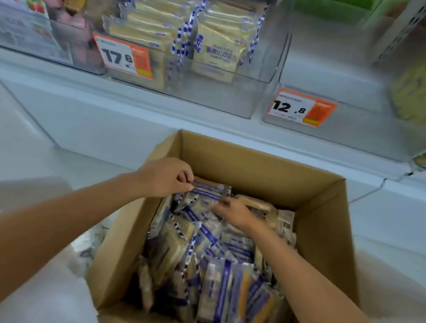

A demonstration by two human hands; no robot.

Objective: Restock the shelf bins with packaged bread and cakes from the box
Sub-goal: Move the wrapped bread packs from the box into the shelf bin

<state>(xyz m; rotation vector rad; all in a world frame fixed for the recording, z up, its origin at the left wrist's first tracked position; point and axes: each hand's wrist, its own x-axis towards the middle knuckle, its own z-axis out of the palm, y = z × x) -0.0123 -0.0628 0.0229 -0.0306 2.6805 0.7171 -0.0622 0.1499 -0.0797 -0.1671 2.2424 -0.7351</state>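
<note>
White shelf on the far side, clear rigid bins on it. Cardboard box near you, full of wrapped bread. Your left hand pinches one packet by its top seam; your right hand, fingers curled, nips its right corner. Likely light, soft, crushable, with slick, crinkly film: lift by the seam, don't squeeze.

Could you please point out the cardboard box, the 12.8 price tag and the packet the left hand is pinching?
cardboard box [324,239]: head view, bare right inner wall.
12.8 price tag [291,107]: head view, printed digits.
pinched packet [209,188]: head view, blue top band.
</note>
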